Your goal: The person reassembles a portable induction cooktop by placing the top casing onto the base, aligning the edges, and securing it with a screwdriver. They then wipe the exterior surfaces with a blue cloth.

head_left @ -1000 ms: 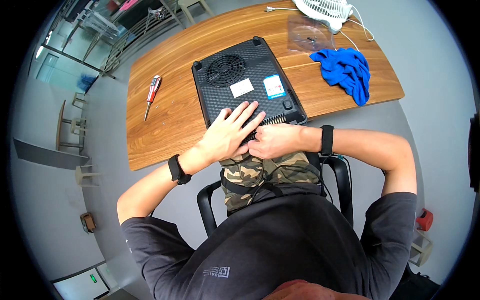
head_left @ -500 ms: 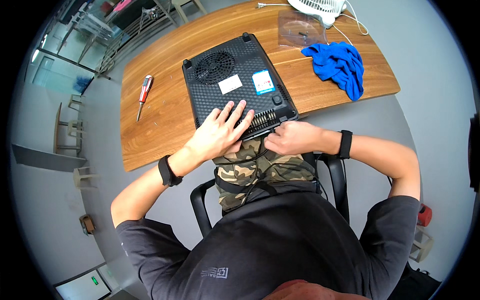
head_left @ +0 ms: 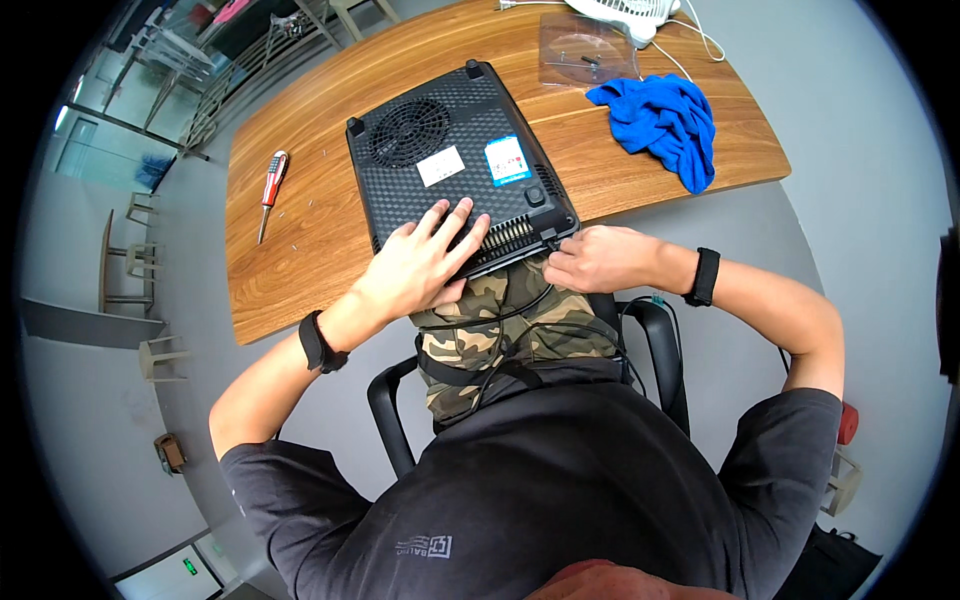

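A black induction cooker (head_left: 450, 150) lies bottom up over the table's near edge, its round fan grille, feet and two labels showing. My left hand (head_left: 425, 260) rests on its near-left part, fingers spread flat on the underside and the thumb at the near edge. Just off the near-right corner, my right hand (head_left: 600, 260) is closed in a pinch on a black power cord (head_left: 530, 306). The cord loops over my lap from there. My fingers partly hide where it meets the cooker.
A screwdriver (head_left: 271, 196) lies on the left of the wooden table (head_left: 300, 270), with several small screws near it. At the far right are a blue cloth (head_left: 660, 125), a clear plastic tray (head_left: 560, 60) with small dark pieces, and a white fan (head_left: 630, 15).
My right hand has slid rightward along the cooker's near edge to its corner, uncovering more of the cord. My left hand stays on the underside. The whole view has shifted slightly.
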Action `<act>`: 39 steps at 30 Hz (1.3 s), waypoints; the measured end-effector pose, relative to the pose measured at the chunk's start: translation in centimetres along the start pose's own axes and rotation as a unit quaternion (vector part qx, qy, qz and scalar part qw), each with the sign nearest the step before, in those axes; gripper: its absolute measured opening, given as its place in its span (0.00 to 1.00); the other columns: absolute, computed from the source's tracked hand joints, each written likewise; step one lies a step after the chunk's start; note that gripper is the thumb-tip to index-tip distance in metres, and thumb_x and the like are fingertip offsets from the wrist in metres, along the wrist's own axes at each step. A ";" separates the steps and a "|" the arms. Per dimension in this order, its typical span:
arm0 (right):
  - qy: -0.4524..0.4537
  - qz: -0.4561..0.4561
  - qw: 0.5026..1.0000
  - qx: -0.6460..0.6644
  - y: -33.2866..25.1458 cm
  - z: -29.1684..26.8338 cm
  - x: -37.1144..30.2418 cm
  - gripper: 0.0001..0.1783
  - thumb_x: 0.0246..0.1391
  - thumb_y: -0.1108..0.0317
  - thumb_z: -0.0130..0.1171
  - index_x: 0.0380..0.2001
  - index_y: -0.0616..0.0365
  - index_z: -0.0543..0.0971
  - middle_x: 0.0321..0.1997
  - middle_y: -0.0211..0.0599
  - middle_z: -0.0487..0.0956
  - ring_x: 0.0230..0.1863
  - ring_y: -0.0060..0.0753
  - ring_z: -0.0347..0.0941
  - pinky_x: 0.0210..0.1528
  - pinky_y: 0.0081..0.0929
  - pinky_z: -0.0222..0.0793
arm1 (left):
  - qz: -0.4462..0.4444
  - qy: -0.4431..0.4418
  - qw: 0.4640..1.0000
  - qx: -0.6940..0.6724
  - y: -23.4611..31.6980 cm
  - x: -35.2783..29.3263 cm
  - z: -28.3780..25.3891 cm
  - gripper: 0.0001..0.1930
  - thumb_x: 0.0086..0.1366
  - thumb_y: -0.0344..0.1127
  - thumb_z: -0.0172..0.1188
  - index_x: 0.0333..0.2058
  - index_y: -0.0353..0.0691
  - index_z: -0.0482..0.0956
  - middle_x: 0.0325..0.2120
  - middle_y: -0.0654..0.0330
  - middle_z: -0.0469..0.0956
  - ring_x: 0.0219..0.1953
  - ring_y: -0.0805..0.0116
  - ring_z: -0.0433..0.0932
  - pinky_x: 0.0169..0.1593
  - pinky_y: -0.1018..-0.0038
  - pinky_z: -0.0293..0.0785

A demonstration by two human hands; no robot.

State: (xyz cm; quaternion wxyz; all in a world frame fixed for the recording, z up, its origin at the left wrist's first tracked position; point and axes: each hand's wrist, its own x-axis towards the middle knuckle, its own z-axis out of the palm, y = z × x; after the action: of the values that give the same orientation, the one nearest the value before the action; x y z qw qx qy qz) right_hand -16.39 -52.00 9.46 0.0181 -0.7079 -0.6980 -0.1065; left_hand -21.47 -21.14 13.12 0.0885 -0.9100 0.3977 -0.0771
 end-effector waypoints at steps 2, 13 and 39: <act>-0.001 0.005 1.000 0.015 0.0 0.0 -0.1 0.07 0.54 0.68 0.57 0.30 0.58 0.71 0.26 0.33 0.74 0.31 0.34 0.80 0.31 0.33 0.79 | -0.005 0.002 1.000 -0.013 0.1 -0.1 0.0 0.47 0.51 0.47 0.72 0.70 0.43 0.64 0.66 0.47 0.67 0.63 0.47 0.72 0.53 0.60 0.83; -0.015 0.025 0.999 0.013 -1.0 0.0 -0.3 0.08 0.50 0.68 0.58 0.32 0.58 0.72 0.28 0.31 0.71 0.33 0.31 0.75 0.31 0.30 0.77 | -0.027 -0.018 0.999 -0.035 0.6 0.2 -0.3 0.47 0.51 0.43 0.71 0.70 0.45 0.64 0.65 0.49 0.68 0.62 0.47 0.71 0.48 0.61 0.86; 0.015 0.011 1.000 0.025 -2.3 -0.4 -2.1 0.07 0.51 0.67 0.58 0.31 0.54 0.72 0.28 0.29 0.73 0.35 0.30 0.74 0.39 0.27 0.72 | -0.019 -0.041 0.999 -0.031 0.7 0.7 -0.5 0.48 0.52 0.46 0.72 0.70 0.44 0.61 0.63 0.50 0.67 0.61 0.50 0.71 0.46 0.61 0.87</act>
State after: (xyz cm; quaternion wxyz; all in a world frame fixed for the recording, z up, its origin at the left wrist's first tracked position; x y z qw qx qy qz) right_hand -18.70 -54.09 9.24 0.0479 -0.7134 -0.6920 -0.0996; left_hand -21.60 -22.16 13.54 0.0750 -0.9222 0.3781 -0.0293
